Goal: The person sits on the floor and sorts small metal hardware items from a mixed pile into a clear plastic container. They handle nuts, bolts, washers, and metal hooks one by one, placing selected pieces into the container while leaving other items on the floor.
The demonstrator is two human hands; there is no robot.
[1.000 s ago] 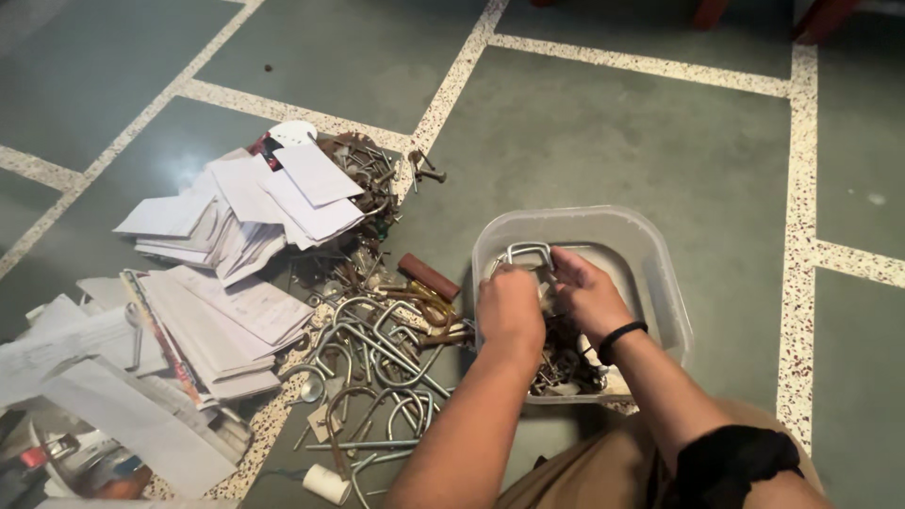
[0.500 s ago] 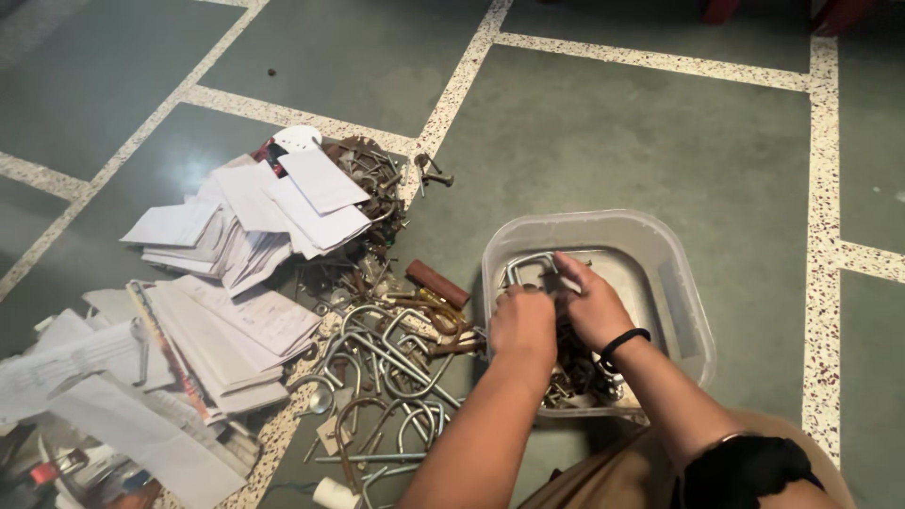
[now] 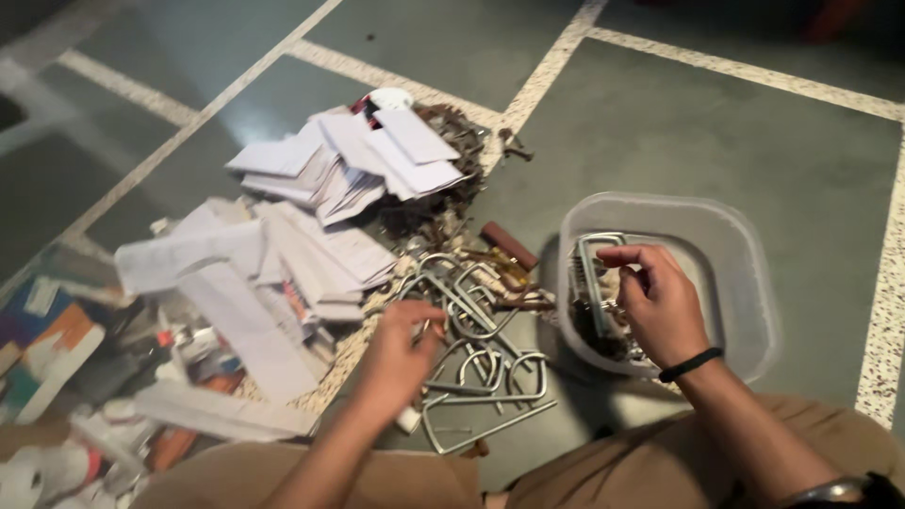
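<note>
The left hand (image 3: 401,353) has left the clear tub (image 3: 745,283) (view swung left) for the floor's U-bolts (image 3: 476,330).

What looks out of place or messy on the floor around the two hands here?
Much lies loose. Bent metal U-bolts sprawl in a tangle on the floor under the left hand, outside the clear plastic tub where the right hand works. Beside them, papers lie in uneven, sliding heaps.

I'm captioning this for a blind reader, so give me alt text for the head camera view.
A person sitting on a tiled floor reaches their left hand into a pile of bent metal hooks while their right hand rests in a clear plastic tub of small hardware. Loose papers lie scattered to the left.
</note>
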